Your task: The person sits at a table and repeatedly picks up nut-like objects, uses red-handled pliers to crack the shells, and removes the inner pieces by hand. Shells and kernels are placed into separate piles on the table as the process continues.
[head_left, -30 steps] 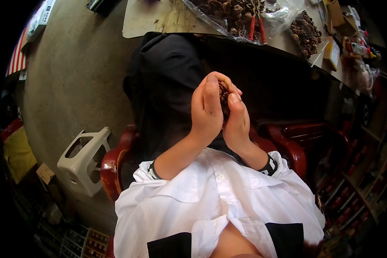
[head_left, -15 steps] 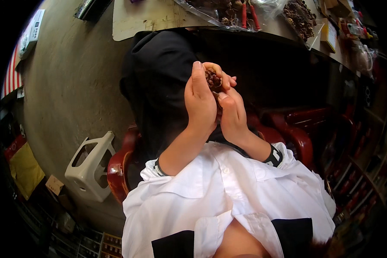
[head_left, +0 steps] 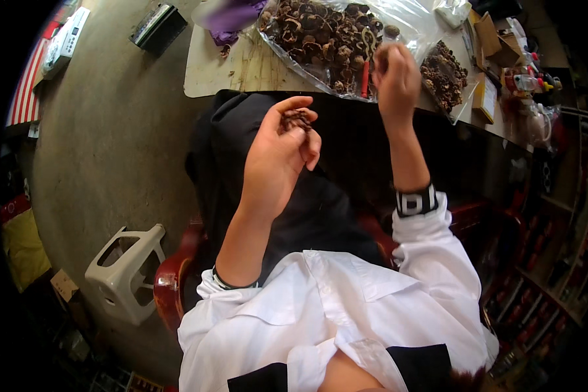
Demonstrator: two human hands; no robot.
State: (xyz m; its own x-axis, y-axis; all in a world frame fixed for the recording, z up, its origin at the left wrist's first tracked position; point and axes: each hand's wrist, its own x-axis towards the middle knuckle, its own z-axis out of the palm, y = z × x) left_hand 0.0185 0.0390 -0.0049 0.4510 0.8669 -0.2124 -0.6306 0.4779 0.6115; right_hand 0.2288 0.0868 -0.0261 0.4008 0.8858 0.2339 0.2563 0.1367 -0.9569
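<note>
My left hand (head_left: 277, 147) is raised above my lap, fingers curled round a clump of small dark reddish-brown pieces (head_left: 296, 119), perhaps kernels or a broken pod; their exact kind does not show. Over the table's near edge is my right hand (head_left: 396, 75), smeared by motion, its fingers bent. Beside it lies a red-handled hand tool (head_left: 366, 78), like pliers; whether the fingers touch it cannot be made out. The tool rests on a clear plastic sheet or bag (head_left: 287, 60) holding many brown dried shells or pods (head_left: 317, 32).
A second pile of smaller brown pieces (head_left: 443, 75) lies right on the table (head_left: 232, 73). Boxes (head_left: 485, 98) and bottles stand beyond it. A purple bag (head_left: 225, 32) is at the table's far left. A white stool (head_left: 127, 274) stands by my red wooden chair (head_left: 170, 291).
My hands, together round the brown pieces before, have parted. The right went forward and right to the table; the left stays over my lap with the pieces. More of the table shows now.
</note>
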